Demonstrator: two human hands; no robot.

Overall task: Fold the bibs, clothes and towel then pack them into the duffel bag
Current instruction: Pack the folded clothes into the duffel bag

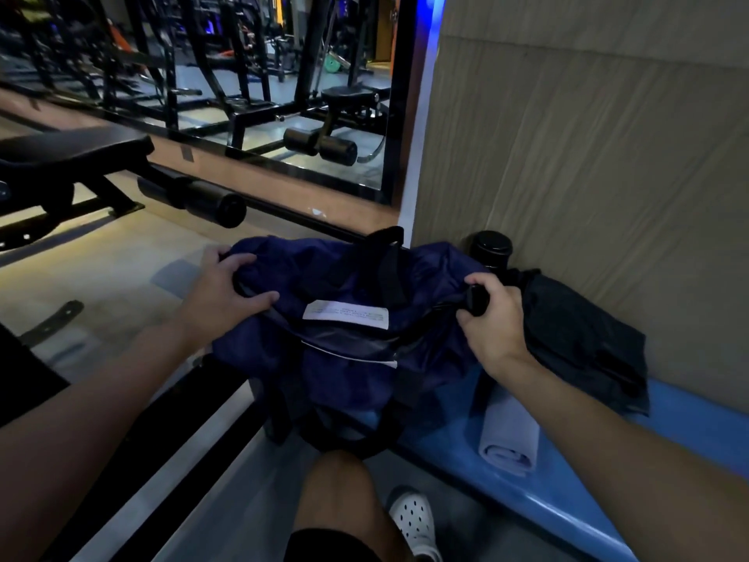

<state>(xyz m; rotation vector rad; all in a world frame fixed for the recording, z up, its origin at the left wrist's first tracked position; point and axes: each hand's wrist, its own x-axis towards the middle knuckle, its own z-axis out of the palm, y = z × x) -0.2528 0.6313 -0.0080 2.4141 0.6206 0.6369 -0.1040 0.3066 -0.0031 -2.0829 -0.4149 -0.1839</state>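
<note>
A dark blue duffel bag (pixel 344 350) sits on the end of a blue bench (pixel 567 492), its top gaping with a white label showing inside. My left hand (pixel 225 292) grips the bag's left end. My right hand (pixel 492 318) grips a black strap or pull at the bag's right end. A dark folded garment (pixel 583 342) lies on the bench right of the bag, against the wall. A light grey folded towel (pixel 508 434) lies on the bench in front of that garment.
A black bottle (pixel 490 251) stands behind the bag by the wooden wall (pixel 587 156). A black gym bench (pixel 69 172) and its roller pads are at left. A mirror shows machines. My knee (pixel 336 496) and a white shoe are below.
</note>
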